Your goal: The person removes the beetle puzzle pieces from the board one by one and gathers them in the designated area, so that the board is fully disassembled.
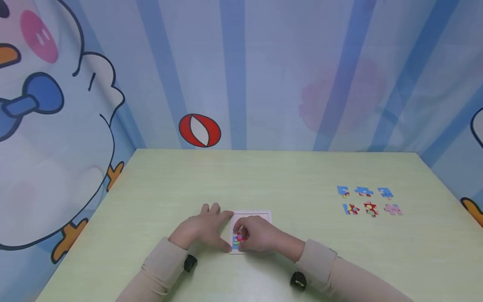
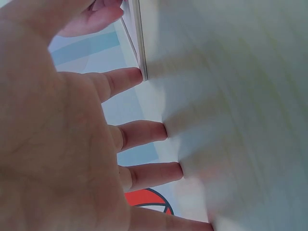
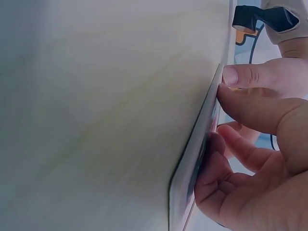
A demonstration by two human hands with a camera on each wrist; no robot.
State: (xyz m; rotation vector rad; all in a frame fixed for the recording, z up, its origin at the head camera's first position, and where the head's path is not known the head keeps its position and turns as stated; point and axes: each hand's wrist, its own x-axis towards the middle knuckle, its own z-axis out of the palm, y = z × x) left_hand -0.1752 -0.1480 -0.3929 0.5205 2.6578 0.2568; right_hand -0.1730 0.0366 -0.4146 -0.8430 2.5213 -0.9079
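A small white puzzle board (image 1: 250, 212) lies at the near middle of the table. My left hand (image 1: 206, 226) is spread beside its left edge, thumb and index finger touching the frame at two corners. In the left wrist view the other fingers of the left hand (image 2: 62, 154) rest straight on the tabletop. My right hand (image 1: 258, 233) is over the board with curled fingers, thumb and index finger around a colourful jigsaw piece (image 1: 240, 237) at the lower left. The right hand (image 3: 255, 159) hides much of the board, so the piece's full outline cannot be seen.
Several loose jigsaw pieces lie in two rows on the right of the table (image 1: 302, 180), among them a red piece (image 1: 371, 209) and a pink piece (image 1: 393, 209). A patterned blue curtain (image 1: 271, 75) stands behind the table. Black straps hang at both wrists.
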